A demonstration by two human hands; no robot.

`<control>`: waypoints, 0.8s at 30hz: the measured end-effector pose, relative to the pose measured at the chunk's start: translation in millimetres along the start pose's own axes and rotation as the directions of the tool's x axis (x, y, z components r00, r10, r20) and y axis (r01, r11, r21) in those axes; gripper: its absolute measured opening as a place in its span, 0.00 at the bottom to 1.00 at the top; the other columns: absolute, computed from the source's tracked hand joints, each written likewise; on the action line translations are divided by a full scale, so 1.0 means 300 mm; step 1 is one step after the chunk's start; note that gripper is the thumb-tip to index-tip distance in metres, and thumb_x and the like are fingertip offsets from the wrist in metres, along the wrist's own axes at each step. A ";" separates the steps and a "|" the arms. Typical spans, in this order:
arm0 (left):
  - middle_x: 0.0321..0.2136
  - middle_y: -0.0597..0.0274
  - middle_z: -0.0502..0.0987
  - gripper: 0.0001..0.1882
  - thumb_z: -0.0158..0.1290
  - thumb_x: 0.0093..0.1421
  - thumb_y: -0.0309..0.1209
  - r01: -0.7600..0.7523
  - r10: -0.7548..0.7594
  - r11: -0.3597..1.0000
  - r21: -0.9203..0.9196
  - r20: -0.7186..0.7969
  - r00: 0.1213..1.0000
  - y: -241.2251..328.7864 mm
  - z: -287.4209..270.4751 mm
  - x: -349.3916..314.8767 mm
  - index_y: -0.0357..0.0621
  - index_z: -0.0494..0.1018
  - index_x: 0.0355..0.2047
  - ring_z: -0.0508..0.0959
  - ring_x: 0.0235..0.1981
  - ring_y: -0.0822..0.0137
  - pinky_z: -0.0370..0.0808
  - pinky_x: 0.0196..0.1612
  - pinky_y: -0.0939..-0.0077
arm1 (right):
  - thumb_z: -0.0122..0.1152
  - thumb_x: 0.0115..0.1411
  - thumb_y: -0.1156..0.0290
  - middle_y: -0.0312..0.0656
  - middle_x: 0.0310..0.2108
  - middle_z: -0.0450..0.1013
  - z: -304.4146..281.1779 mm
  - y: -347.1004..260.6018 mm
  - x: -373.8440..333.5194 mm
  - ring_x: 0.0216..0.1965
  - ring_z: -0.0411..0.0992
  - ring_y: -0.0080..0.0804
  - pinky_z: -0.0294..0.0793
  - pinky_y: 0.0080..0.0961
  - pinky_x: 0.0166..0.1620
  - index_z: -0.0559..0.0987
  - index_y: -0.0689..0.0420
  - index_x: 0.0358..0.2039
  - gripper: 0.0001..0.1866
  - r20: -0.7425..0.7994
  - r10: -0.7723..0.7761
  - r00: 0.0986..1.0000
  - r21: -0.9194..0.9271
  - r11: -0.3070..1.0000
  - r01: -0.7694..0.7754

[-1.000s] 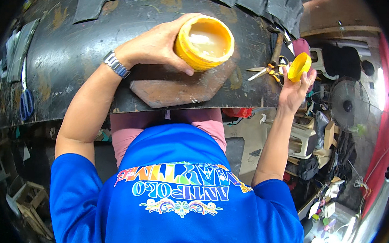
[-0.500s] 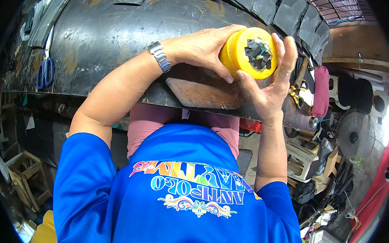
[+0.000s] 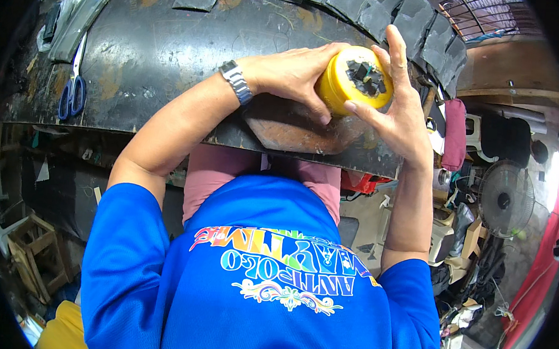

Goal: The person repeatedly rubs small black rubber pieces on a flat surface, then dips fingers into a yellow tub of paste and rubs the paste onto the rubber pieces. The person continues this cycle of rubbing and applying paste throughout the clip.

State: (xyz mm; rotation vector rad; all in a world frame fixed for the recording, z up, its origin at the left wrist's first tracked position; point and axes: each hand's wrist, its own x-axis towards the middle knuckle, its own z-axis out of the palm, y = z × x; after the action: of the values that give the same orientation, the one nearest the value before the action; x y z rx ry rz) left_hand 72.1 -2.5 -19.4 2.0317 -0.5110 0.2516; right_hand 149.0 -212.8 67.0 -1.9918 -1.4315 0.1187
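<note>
A round yellow jar (image 3: 326,95) is tilted over the table's near edge, its yellow lid (image 3: 375,103) facing up and to the right. Dark scraps and pale, crusty residue (image 3: 366,77) cover the middle of the lid. My left hand (image 3: 295,78), with a metal watch on the wrist, is wrapped round the jar's side. At the lid's rim, the thumb and a finger of my right hand (image 3: 407,121) touch opposite sides, while another finger points up and away. Below the jar lies a worn brown board (image 3: 288,133).
Dark flat sheets (image 3: 366,13) line the table's far edge. Blue-handled scissors (image 3: 73,95) and a grey strip (image 3: 84,22) lie at the left. A maroon pouch (image 3: 454,134) sits at the right end, with a standing fan (image 3: 507,195) beyond.
The jar has shifted slightly left and down with my left hand. My right hand has rotated round the lid, and one finger now stretches higher. My right forearm has swung outward.
</note>
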 end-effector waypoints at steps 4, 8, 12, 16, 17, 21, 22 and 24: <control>0.66 0.46 0.64 0.49 0.64 0.57 0.48 0.096 -0.093 0.976 -0.197 0.026 0.995 0.018 -0.044 0.020 0.42 0.52 0.71 0.67 0.65 0.58 0.61 0.69 0.65 | 0.61 0.66 0.49 0.59 0.68 0.58 -0.015 0.059 0.010 0.66 0.63 0.47 0.60 0.40 0.68 0.40 0.48 0.75 0.50 -0.010 0.365 0.931 0.772 0.595 -0.225; 0.59 0.46 0.73 0.39 0.40 0.71 0.60 0.365 -0.455 0.789 -0.494 -0.072 0.888 0.020 -0.032 0.113 0.40 0.64 0.66 0.72 0.61 0.62 0.64 0.66 0.67 | 0.55 0.70 0.51 0.61 0.62 0.64 0.042 0.139 0.059 0.60 0.68 0.38 0.69 0.32 0.61 0.46 0.54 0.74 0.42 -0.127 0.565 0.815 0.797 0.547 -0.255; 0.49 0.49 0.80 0.30 0.40 0.73 0.50 0.299 -0.312 0.950 -0.090 -0.326 0.892 -0.003 0.034 0.173 0.36 0.74 0.56 0.79 0.51 0.59 0.72 0.57 0.66 | 0.53 0.70 0.63 0.55 0.58 0.69 0.101 0.203 0.119 0.53 0.73 0.31 0.73 0.24 0.54 0.55 0.57 0.71 0.33 -0.216 0.497 0.841 0.538 0.779 -0.322; 0.48 0.48 0.80 0.22 0.42 0.73 0.42 0.153 0.018 0.897 0.414 -0.381 0.925 -0.023 0.055 0.166 0.38 0.77 0.51 0.80 0.51 0.54 0.74 0.55 0.65 | 0.50 0.71 0.67 0.49 0.53 0.75 0.103 0.200 0.121 0.50 0.75 0.29 0.76 0.24 0.51 0.56 0.53 0.72 0.31 -0.190 0.536 0.823 0.498 0.775 -0.389; 0.49 0.48 0.80 0.21 0.42 0.73 0.41 0.145 -0.003 0.938 0.315 -0.411 0.912 -0.021 0.059 0.162 0.39 0.76 0.52 0.80 0.51 0.54 0.74 0.55 0.65 | 0.49 0.71 0.67 0.51 0.54 0.74 0.098 0.190 0.115 0.51 0.75 0.31 0.75 0.25 0.52 0.56 0.54 0.72 0.30 -0.144 0.519 0.842 0.553 0.748 -0.367; 0.50 0.49 0.80 0.20 0.44 0.72 0.41 0.301 -0.279 0.954 -0.020 -0.438 0.855 0.013 0.067 0.163 0.43 0.75 0.55 0.79 0.52 0.52 0.74 0.55 0.64 | 0.44 0.73 0.67 0.52 0.51 0.76 0.086 0.146 0.103 0.51 0.75 0.33 0.75 0.27 0.53 0.54 0.53 0.72 0.29 -0.016 0.610 0.792 0.684 0.585 -0.436; 0.50 0.49 0.80 0.20 0.44 0.72 0.41 0.298 -0.270 0.954 -0.006 -0.443 0.855 0.022 0.065 0.165 0.43 0.74 0.55 0.79 0.52 0.51 0.74 0.55 0.64 | 0.44 0.73 0.67 0.52 0.50 0.76 0.088 0.141 0.105 0.50 0.75 0.33 0.75 0.26 0.53 0.54 0.53 0.72 0.29 -0.011 0.607 0.795 0.685 0.584 -0.436; 0.50 0.49 0.80 0.20 0.44 0.72 0.41 0.308 -0.278 0.951 -0.002 -0.437 0.855 0.038 0.060 0.168 0.43 0.73 0.56 0.79 0.52 0.51 0.74 0.55 0.63 | 0.45 0.72 0.66 0.53 0.53 0.75 0.094 0.144 0.111 0.51 0.75 0.32 0.75 0.27 0.54 0.55 0.54 0.72 0.30 -0.003 0.598 0.802 0.714 0.563 -0.417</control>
State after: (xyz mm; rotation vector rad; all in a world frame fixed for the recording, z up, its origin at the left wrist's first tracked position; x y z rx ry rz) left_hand 111.1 -35.7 -0.1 2.0046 0.0910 0.5243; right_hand 184.6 -178.2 30.9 -1.6259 -0.4607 0.5604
